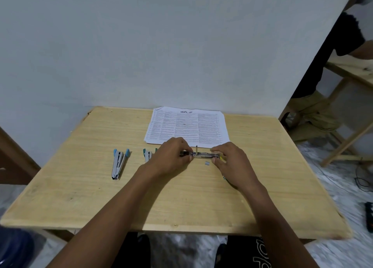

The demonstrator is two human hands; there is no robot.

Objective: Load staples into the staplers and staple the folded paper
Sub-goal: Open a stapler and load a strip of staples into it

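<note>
A metal stapler (203, 155) lies opened out flat on the wooden table (101, 197), with a thin rod standing up from its middle. My left hand (171, 156) grips its left end and my right hand (230, 162) holds its right end, where a bit of yellow shows. A small pale strip of staples (207, 163) lies just in front of it. A blue-tipped stapler (119, 162) lies to the left. A green-tipped stapler (148, 155) is half hidden behind my left hand. Printed paper sheets (187, 126) lie flat at the table's far edge.
A pale wall rises right behind the table. At the right stands another wooden table (351, 69) with a person seated beside it. Cables (361, 179) and a dark device (369, 217) lie on the floor to the right. My knees show below the table's near edge.
</note>
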